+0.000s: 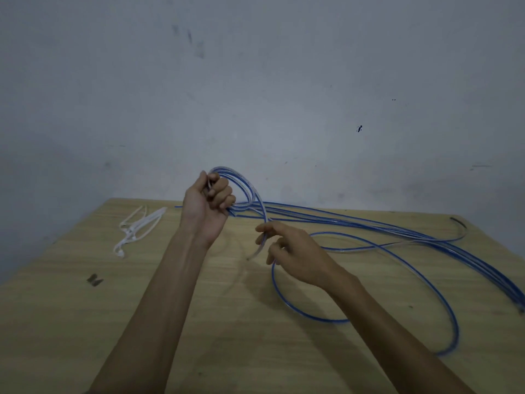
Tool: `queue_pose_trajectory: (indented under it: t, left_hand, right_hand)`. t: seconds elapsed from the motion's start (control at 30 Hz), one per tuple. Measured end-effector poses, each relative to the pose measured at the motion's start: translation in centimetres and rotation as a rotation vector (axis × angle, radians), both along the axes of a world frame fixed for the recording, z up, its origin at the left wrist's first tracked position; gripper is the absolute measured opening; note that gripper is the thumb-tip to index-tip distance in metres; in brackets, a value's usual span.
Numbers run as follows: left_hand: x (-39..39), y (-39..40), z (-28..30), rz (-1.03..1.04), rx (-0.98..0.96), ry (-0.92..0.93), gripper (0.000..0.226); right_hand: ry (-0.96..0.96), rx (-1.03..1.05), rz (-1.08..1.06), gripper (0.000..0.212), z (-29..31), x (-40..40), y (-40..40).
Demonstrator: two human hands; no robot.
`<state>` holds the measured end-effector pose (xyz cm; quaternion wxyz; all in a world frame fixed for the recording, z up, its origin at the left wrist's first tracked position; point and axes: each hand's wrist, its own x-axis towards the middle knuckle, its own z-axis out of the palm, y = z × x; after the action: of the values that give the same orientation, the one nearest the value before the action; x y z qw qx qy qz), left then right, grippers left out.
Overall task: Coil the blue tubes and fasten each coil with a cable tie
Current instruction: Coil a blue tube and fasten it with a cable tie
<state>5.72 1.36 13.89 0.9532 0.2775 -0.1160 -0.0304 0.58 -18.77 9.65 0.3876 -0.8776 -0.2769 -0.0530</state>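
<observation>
Your left hand [208, 204] is raised above the far side of the table [147, 308], fingers curled into a fist round a small coil of blue tube [244, 189] whose loops arch up and over to the right of your knuckles. Your right hand [289, 251] sits lower and nearer you, thumb and forefinger pinching a clear stretch of the same tube just beside its free end, which hangs down towards the tabletop. From that hand the tube runs on into a wide loose loop [412, 280] lying flat on the wood at your right. Behind it, a bundle of long blue tubes [369, 226] stretches from near your left hand to the table's right edge. White cable ties [136, 228] lie in a loose heap at the far left, well apart from both hands.
</observation>
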Motion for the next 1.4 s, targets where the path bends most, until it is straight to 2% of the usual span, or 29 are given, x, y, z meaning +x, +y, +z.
queue_pose_trajectory:
  t: [0.13, 0.2, 0.43, 0.6, 0.77, 0.87, 0.93, 1.07, 1.13, 1.2, 1.3, 1.37, 1.4]
  left_hand:
    - [-0.4, -2.1, -0.3, 0.033, 0.144, -0.011, 0.037]
    - [-0.9, -3.8, -0.4, 0.064, 0.218, -0.018, 0.035]
    - [-2.5, -6.9, -0.7, 0.16, 0.326, -0.017, 0.034]
    - [-2.1, -6.7, -1.1, 0.131, 0.27, -0.001, 0.037]
    - [-2.1, -5.9, -0.6, 0.036, 0.121, 0.063, 0.038]
    - [-2.0, -5.9, -0.7, -0.061, 0.03, 0.119, 0.039]
    - [-1.9, -5.9, -0.9, -0.103, -0.05, 0.144, 0.039]
    - [-1.5, -5.4, -1.4, -0.175, -0.191, 0.245, 0.039]
    - [-1.3, -5.1, -1.6, -0.161, -0.195, 0.284, 0.04]
    - [-1.1, -4.6, -1.7, -0.124, -0.096, 0.312, 0.04]
    - [-1.7, -2.9, -2.4, -0.145, 0.154, 0.336, 0.044]
    - [-2.3, -1.2, -3.3, -0.13, 0.47, 0.329, 0.052]
    - [-2.5, -0.4, -3.8, -0.016, 0.702, 0.301, 0.054]
  right_hand:
    - [-0.195, -0.041, -0.011, 0.02, 0.7, -0.2, 0.6]
    - [-0.272, -0.056, -0.042, 0.024, 0.8, 0.2, 0.8]
    - [-0.242, 0.18, -0.149, 0.033, 0.3, 0.6, 0.7]
    - [-0.489, 0.095, -0.379, 0.027, -0.6, 0.2, 1.4]
    - [-0.711, 0.07, -0.54, 0.043, -1.6, -0.1, 2.1]
    - [-0.773, -0.095, -0.565, 0.041, -2.0, 0.6, 2.0]
    - [-0.754, -0.158, -0.515, 0.039, -2.6, 0.8, 2.1]
    - [-0.551, -0.004, -0.384, 0.031, -3.2, 1.0, 2.7]
    - [-0.456, 0.055, -0.35, 0.026, -3.2, 1.1, 2.8]
    - [-0.392, 0.091, -0.319, 0.023, -3.1, 1.2, 3.0]
    - [-0.286, 0.14, -0.284, 0.026, -2.9, 1.5, 3.2]
    - [-0.216, 0.169, -0.264, 0.031, -2.5, 1.8, 3.1]
    - [-0.181, 0.193, -0.244, 0.034, -2.3, 2.0, 3.0]
